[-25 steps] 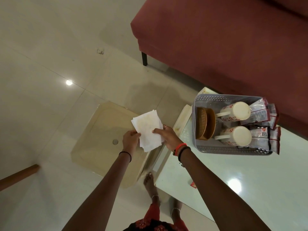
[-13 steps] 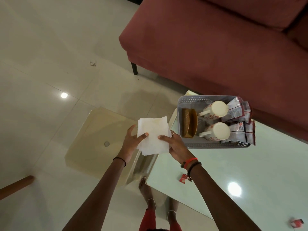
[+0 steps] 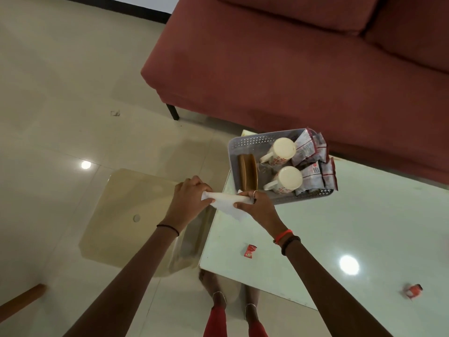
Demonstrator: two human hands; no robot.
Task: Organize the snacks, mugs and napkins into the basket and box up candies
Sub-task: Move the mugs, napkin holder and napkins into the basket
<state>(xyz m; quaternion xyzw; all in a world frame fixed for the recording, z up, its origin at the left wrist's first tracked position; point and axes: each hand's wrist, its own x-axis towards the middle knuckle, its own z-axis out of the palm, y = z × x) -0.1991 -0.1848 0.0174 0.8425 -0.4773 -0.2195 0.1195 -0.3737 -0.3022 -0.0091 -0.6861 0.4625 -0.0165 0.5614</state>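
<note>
- Napkins [image 3: 227, 203], white and folded over, sit at the centre of the frame, held above the left edge of the glass table [image 3: 315, 229].
- Left hand [image 3: 190, 197] is clenched around the napkins' left end; right hand [image 3: 255, 205] pinches the right end between thumb and fingers.
- Grey basket [image 3: 247, 144] stands on the table just right of and above the hands, near the red sofa [image 3: 291, 69].
- Inside it: 2 mugs [image 3: 281, 152] lying on their sides, brown coasters [image 3: 247, 172] on edge at the left, snack packets [image 3: 313, 161] at the right.
- 2 red candies lie on the table: 1 [image 3: 249, 251] below the right wrist, 1 [image 3: 413, 290] at the lower right, blurred.
</note>
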